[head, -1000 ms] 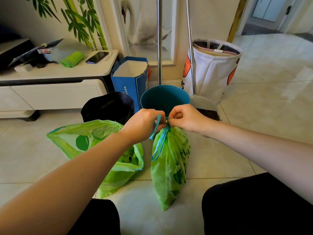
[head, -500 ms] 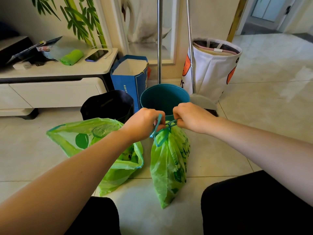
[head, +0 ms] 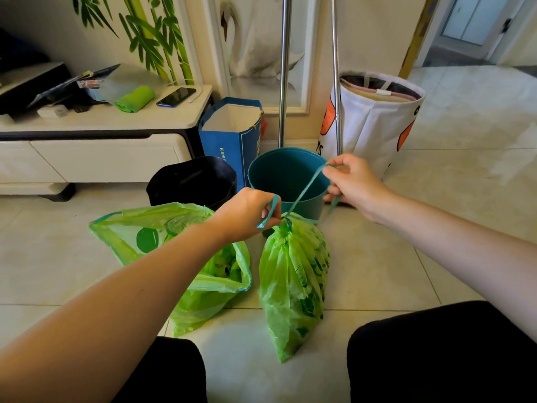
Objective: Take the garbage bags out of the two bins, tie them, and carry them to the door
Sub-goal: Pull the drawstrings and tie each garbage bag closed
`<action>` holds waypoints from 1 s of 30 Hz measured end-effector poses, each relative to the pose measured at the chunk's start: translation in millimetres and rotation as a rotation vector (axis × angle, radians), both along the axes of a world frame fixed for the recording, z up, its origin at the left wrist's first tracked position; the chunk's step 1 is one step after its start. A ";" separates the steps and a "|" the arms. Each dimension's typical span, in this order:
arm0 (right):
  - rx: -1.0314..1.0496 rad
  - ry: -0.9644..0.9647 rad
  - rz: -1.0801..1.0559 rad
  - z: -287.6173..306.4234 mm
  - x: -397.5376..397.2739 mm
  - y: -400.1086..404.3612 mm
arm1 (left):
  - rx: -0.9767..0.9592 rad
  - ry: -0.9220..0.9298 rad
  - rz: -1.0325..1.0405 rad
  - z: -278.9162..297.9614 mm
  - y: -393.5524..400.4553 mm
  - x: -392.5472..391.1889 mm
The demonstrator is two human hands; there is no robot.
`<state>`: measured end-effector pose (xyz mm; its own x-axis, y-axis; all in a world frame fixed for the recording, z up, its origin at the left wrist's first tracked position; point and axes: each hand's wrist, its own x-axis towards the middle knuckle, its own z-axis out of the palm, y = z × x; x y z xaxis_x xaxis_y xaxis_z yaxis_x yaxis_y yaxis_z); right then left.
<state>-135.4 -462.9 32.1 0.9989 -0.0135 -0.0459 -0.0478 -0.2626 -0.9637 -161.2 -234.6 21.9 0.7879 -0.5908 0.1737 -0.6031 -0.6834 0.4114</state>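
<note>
Two green garbage bags lie on the tiled floor in front of me. The right bag (head: pixel 293 283) is gathered shut at its neck by a teal drawstring (head: pixel 305 187). My left hand (head: pixel 247 213) pinches one end of the drawstring just left of the neck. My right hand (head: pixel 353 184) pinches the other end, pulled out taut up and to the right. The left bag (head: pixel 162 237) lies open with rubbish showing inside. Behind them stand a black bin (head: pixel 191 181) and a teal bin (head: pixel 284 175), both without bags.
A blue paper bag (head: pixel 229 141) stands behind the bins, and a white fabric basket (head: pixel 374 117) to the right. Two metal poles (head: pixel 283 71) rise along the wall. A low white cabinet (head: pixel 96 132) with a phone is at left. Open tiled floor leads right toward a doorway (head: pixel 476 27).
My right hand has moved up and to the right, drawing the drawstring out long and cinching the right bag's neck. My left hand stays at the neck.
</note>
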 end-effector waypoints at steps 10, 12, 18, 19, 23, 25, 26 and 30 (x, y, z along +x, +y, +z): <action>-0.797 -0.285 0.405 -12.2 4.8 -29.6 | -0.152 0.384 0.142 -12.3 22.7 19.1; -0.792 -0.198 0.440 -19.4 5.6 -35.3 | -0.130 0.440 0.154 -16.0 31.0 20.1; -0.934 -0.012 0.351 -30.0 12.3 -51.2 | 0.036 0.499 0.172 -24.9 33.0 18.5; -0.959 0.020 0.339 -31.4 13.0 -51.6 | 0.077 0.514 0.175 -26.3 31.9 18.0; -1.015 0.125 0.259 -35.8 16.7 -53.7 | 0.213 0.643 0.231 -34.9 31.1 14.2; -1.026 0.137 0.200 -36.0 19.4 -54.8 | 0.270 0.714 0.257 -35.6 38.3 13.3; -1.036 0.128 0.170 -35.6 19.5 -55.3 | 0.292 0.748 0.258 -34.1 42.4 13.7; -1.089 -0.005 0.064 -27.0 18.1 -35.7 | 0.290 0.766 0.256 -20.0 69.4 14.5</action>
<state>-117.3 -498.6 5.1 0.9993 0.0079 -0.0366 -0.0001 -0.9771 -0.2129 -146.7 -165.2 1.9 0.7410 -0.3177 -0.5916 -0.0433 -0.9018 0.4301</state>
